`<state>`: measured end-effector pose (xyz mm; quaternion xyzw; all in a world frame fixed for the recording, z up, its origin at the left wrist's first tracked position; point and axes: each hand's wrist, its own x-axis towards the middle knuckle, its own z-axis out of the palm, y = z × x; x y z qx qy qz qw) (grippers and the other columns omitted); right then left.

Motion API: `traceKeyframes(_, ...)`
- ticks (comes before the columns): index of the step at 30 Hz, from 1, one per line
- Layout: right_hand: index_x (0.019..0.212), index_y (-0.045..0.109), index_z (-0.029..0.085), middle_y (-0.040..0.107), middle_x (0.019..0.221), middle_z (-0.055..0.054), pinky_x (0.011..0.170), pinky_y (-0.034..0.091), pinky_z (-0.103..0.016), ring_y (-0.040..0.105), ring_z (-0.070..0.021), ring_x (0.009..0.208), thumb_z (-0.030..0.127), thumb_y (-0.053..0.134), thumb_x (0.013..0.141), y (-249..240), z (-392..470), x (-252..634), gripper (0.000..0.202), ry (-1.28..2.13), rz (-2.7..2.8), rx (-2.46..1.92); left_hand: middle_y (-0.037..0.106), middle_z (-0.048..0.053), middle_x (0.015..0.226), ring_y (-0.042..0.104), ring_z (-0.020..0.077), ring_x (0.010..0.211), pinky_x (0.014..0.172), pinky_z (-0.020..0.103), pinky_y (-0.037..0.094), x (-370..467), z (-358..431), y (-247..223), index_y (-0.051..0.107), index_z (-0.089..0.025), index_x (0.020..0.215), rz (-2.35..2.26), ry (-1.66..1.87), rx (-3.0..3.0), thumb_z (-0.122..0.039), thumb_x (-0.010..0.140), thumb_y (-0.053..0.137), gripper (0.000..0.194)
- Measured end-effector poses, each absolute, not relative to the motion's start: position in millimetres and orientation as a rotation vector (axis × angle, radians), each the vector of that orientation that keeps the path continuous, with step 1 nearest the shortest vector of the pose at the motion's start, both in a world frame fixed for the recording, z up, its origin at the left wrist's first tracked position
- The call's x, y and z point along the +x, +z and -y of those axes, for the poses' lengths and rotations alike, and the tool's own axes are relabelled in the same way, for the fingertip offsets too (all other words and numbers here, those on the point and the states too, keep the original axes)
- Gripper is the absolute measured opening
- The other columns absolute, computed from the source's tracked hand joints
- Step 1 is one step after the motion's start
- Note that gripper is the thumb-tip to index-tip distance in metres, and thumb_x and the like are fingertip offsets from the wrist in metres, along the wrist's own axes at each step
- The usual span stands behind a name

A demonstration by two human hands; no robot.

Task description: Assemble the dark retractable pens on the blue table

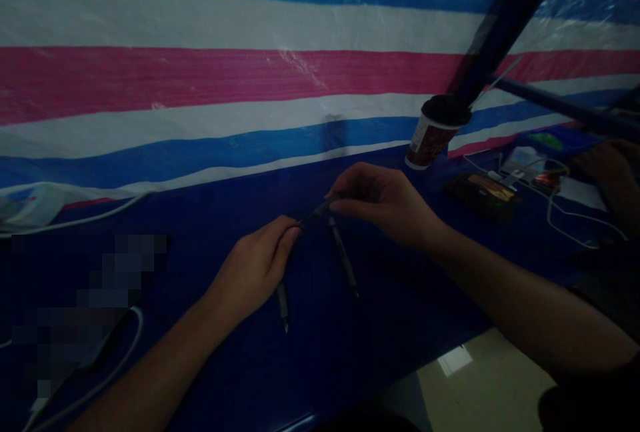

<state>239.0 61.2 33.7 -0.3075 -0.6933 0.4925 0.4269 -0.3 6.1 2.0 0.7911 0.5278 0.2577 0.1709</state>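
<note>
Lower pen [283, 304] partly hidden by left hand [257, 255]. Held piece [313, 212] covered at ends by fingers [289, 240]. Co-worker's arm [611, 169] cut by right edge.

That striped sheeting [225, 79] looks like glossy, creased plastic; the cup [434, 137] near the far edge of the table [225, 379], smooth paper.

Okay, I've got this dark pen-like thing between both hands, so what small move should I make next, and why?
I'd probably ease your right hand back slightly while your left hand holds on: both pinch the dark pen-like thing, and your fingers cover its ends, so that might bring one end into view.
</note>
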Motion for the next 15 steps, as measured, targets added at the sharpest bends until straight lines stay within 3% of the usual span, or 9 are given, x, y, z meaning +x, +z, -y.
traceKeyframes(15, 0.101, 0.067, 0.018, 0.073, 0.091, -0.002, 0.075, 0.055, -0.027, 0.068, -0.0127, 0.079, 0.028, 0.075, 0.089, 39.9, -64.6, 240.3, 0.018, 1.017, 1.518, -0.816, 0.068, 0.001, 0.08, 0.062, 0.0186, 0.064, 0.066, 0.03, 0.048, 2.3, -1.8, 3.9, 0.065, -0.021, 0.106, -1.549, 0.882, 2.21, -0.042, 0.106, 0.046, 0.028)
